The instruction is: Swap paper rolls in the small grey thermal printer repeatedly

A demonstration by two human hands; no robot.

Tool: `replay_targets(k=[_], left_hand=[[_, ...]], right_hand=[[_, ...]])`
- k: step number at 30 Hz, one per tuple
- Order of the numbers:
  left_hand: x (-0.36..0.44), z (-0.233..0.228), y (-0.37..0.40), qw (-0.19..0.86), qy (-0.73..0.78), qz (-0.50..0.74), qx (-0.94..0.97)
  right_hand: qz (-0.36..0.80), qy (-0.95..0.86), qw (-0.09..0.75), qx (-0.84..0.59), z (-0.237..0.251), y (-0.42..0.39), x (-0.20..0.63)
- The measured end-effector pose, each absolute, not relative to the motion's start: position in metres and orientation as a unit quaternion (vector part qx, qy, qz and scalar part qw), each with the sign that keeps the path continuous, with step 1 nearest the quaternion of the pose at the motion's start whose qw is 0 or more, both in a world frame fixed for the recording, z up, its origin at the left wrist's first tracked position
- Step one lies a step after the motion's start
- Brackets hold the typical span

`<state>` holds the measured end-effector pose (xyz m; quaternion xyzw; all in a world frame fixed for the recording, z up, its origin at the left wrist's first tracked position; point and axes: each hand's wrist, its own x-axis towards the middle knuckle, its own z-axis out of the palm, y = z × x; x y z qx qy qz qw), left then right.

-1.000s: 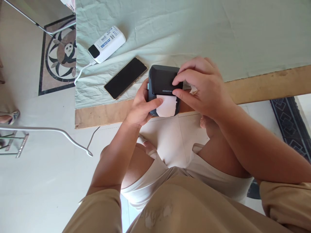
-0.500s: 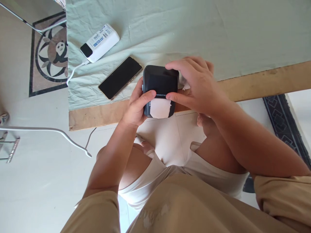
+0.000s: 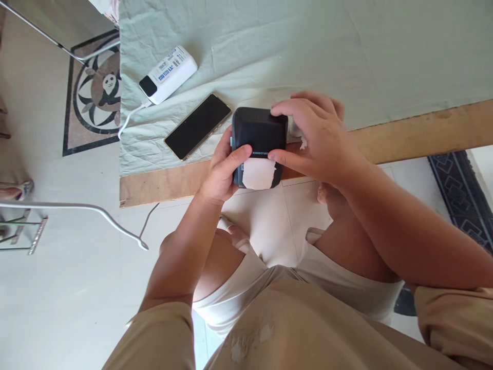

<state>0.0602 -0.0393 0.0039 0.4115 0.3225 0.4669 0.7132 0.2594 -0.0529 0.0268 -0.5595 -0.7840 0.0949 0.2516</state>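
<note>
Lying near the tabletop's (image 3: 423, 131) front-left corner are a white power bank (image 3: 168, 73) and a dark phone (image 3: 197, 126). Beside them, the left hand (image 3: 222, 172) closes on the black printer (image 3: 260, 137) at the front edge, and the right hand (image 3: 318, 139) pinches its other side. It looks rigid, light and smooth, best gripped by its sides; the paper strip (image 3: 259, 173) looks flimsy.

Black phone (image 3: 197, 126), white power bank (image 3: 168, 74) with cable, green cloth (image 3: 308, 46), panda floor tile (image 3: 98, 91)

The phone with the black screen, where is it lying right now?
In the head view the phone lies on the green cloth, between the white power bank and the dark printer.
</note>
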Motion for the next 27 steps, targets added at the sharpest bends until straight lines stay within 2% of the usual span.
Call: replay_targets(k=[13, 22, 27], left_hand=[[0.0631, 0.0024, -0.0341, 0.729, 0.385, 0.446, 0.349], [0.0614, 0.0021, -0.0342, 0.709, 0.335, 0.489, 0.382], [0.0631, 0.0043, -0.0334, 0.748, 0.339, 0.440, 0.364]], right_hand=[[0.036, -0.799, 0.246, -0.548, 0.0293, -0.0563, 0.2570], [0.058, -0.810, 0.265, -0.520, 0.0238, -0.0554, 0.2562], [0.038, -0.797, 0.274, -0.537, 0.0304, -0.0573, 0.2571]])
